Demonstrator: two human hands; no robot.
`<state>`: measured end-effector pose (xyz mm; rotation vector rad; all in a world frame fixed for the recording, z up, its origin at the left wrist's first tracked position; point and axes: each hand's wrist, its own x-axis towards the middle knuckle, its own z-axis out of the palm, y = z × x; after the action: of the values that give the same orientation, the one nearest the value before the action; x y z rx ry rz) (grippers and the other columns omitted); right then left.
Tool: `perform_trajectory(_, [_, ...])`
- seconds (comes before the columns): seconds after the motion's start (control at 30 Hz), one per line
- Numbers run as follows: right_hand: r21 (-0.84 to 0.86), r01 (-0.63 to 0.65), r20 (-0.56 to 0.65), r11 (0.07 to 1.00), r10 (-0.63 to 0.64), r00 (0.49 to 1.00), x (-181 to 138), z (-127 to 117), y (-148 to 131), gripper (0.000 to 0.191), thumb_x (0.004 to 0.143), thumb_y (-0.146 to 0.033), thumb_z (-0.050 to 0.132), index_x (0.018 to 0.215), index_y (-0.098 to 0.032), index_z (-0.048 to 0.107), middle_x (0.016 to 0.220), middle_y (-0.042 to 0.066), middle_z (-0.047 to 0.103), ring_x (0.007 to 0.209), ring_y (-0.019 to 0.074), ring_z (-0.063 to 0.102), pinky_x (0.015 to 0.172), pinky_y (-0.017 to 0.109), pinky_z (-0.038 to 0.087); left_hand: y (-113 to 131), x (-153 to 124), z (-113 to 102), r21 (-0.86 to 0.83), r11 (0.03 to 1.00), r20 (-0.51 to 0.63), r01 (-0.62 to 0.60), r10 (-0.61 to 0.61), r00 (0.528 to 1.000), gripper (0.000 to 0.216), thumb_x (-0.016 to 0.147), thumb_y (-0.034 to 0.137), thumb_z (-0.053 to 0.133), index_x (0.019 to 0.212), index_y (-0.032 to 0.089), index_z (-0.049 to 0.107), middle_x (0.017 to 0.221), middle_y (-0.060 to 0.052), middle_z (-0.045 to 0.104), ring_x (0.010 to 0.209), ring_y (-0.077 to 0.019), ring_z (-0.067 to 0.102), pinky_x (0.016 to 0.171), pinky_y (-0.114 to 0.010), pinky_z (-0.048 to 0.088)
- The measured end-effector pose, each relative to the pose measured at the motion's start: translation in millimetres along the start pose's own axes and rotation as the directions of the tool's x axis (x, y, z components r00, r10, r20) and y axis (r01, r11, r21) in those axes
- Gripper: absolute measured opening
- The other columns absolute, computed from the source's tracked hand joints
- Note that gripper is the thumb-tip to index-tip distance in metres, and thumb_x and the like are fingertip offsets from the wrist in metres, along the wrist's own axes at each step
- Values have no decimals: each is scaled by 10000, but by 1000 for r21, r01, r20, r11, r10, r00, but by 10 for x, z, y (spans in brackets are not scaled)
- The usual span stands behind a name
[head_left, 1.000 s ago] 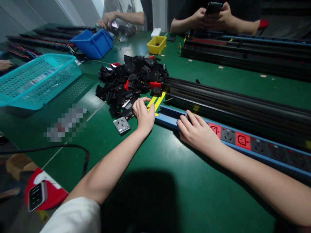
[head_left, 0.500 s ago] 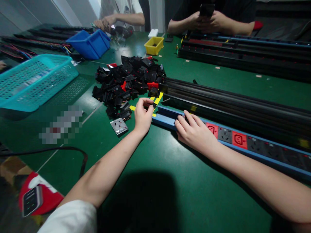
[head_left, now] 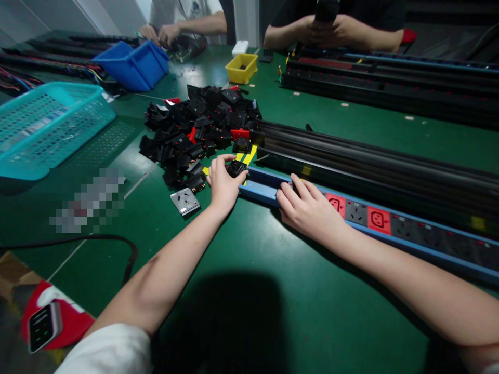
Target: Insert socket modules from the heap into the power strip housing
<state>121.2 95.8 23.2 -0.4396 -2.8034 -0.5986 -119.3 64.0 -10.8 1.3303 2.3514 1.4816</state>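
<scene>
The left hand (head_left: 223, 188) is pinching a small black plastic module (head_left: 236, 168) near the open end of a long blue channel rail (head_left: 259, 193) lying on the green table (head_left: 241, 249). The right hand (head_left: 312, 213) is resting on the rail, fingers curled; its grip is not showing.

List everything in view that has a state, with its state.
Blue rail, partly filled with sockets.
Left hand, gripping a black module.
Right hand, fingers over the blue rail.
Single socket, loose, face up.
Module pile, loose, jumbled.
Black rails, lying side by side.
Yellow bin, upright, holding dark pieces.
Blue bin, contents hidden.
Teal basket, open-topped.
Phone, held in a co-worker's hands.
</scene>
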Motion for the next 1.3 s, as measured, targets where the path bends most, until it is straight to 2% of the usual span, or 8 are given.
perform_trajectory(0.13, [-8,3,3,1000,-3,1000,2,-8,-2,353,967,-226,505,1252,-48,612,1313,200,631,1300,423,536,1018,471,454,-38,8,10,-61,998,14,12,-11,1000,459,670,165,798,1077,251,602,1127,-43,624,962,-208,593,906,-380,453])
perform_trajectory(0.47, [1,-4,-4,1000,4,1000,3,12,-1,350,969,-230,505,1252,-52,610,1297,199,635,1296,422,540,1020,481,463,1,13,-3,-97,992,-1,78,-79,997,357,758,278,772,1073,238,609,1147,-31,667,925,-184,605,900,-356,455])
perform_trajectory(0.77, [-13,-6,0,1000,6,1000,-4,19,-1,345,973,-229,492,1250,-57,605,1300,186,632,1302,424,533,1028,478,467,21,23,-10,-147,989,12,2,0,1000,220,865,285,655,1083,257,675,1088,-14,719,1010,-202,648,935,-351,431])
perform_trajectory(0.93, [2,-9,-14,1000,9,1000,0,25,-4,341,976,-230,495,1250,-63,609,1295,189,636,1302,417,536,1019,477,469,64,13,-43,-40,999,25,11,-10,1000,215,933,279,558,1081,281,713,1126,-5,746,1140,-245,617,1046,-413,344])
perform_trajectory(1.2, [-20,-2,1,1000,2,1000,-4,17,-3,337,980,-231,480,1245,-60,599,1291,186,632,1298,422,537,1026,479,467,23,44,-39,-2,996,44,-92,92,995,303,1017,326,409,1084,253,696,1111,-41,738,1046,-230,620,958,-384,391])
perform_trajectory(1.3, [-19,-5,-6,1000,4,1000,-4,20,-4,328,977,-226,483,1237,-65,601,1293,182,633,1297,419,540,1026,475,467,-8,51,-27,14,996,62,-92,91,994,269,992,418,489,1054,244,685,1079,-47,736,1025,-238,620,951,-392,392])
